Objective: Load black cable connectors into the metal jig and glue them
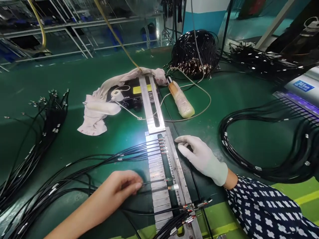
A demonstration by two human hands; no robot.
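Note:
My bare left hand (pixel 124 186) is closed with thumb and fingers pinched on a black cable (pixel 156 181), left of the slotted metal fixture (pixel 157 169). That cable lies across the fixture, its stripped end over the central slot. Farther up, several black cables (pixel 139 149) rest in the slots with their metal ends in a row. White-gloved, my right hand (pixel 199 156) hovers or rests just right of the fixture, thumb and index finger apart, holding nothing visible. More cables with exposed ends (pixel 189 207) lie over the fixture's near part.
Behind the fixture are a black control box (pixel 136 104), a white cloth (pixel 93 118) and a wrapped-handle tool (pixel 181 101). Cable bundles lie at the left (pixel 53 116), back (pixel 195 53) and right (pixel 231 149). A lit device (pixel 305 86) stands at the right edge.

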